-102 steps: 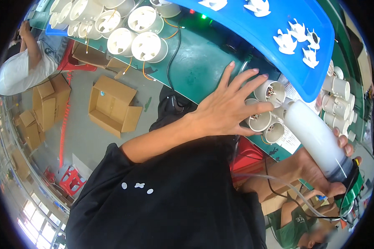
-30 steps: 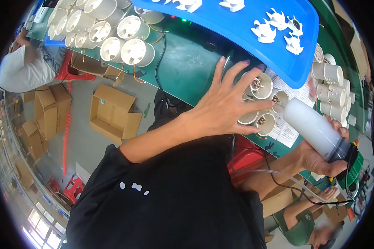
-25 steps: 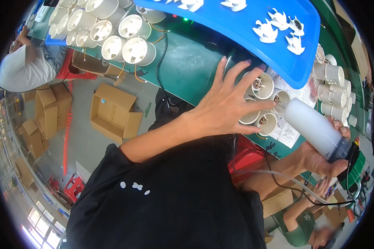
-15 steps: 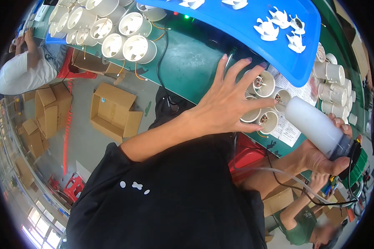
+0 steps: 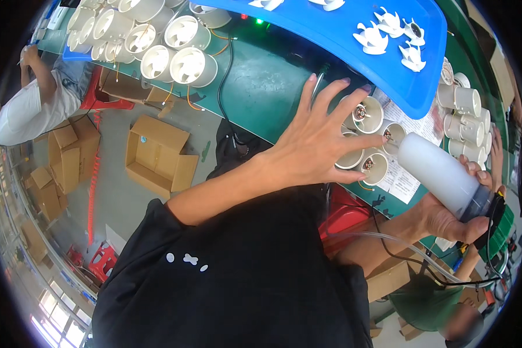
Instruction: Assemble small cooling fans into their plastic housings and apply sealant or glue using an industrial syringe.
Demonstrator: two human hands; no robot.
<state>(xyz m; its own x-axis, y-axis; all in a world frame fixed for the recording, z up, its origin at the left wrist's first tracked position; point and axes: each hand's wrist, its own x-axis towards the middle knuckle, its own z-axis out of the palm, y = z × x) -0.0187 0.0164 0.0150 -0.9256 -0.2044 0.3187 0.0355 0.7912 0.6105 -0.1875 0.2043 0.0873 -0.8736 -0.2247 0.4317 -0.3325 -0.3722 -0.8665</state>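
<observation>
My left hand (image 5: pixel 316 145) is spread over a small cluster of white round plastic housings. Its thumb and index fingertip rest at the rims of the nearer ones, and the other fingers reach toward the blue tray. Copper-coloured motor parts show inside one front housing (image 5: pixel 374 169) and one farther back (image 5: pixel 368 114). My right hand (image 5: pixel 455 217) is closed round a fat milky-white dispensing syringe (image 5: pixel 435 171) with a dark collar at its rear. The syringe lies tilted, its front end beside the housing (image 5: pixel 393 137) near my index finger; its tip is hard to make out.
A blue tray (image 5: pixel 412 95) holding white fan blades (image 5: pixel 371 39) overhangs the green table (image 5: pixel 255 81). White housings with orange wires (image 5: pixel 194 66) crowd the far left; more (image 5: pixel 467 124) stand at right. A see-through hose (image 5: pixel 383 236) and black cable trail below my right hand. Co-workers sit on both sides.
My hands and the syringe stay almost in place. At lower right the co-worker in green has shifted, their arm now extended differently; the person in white at left has moved their arms slightly.
</observation>
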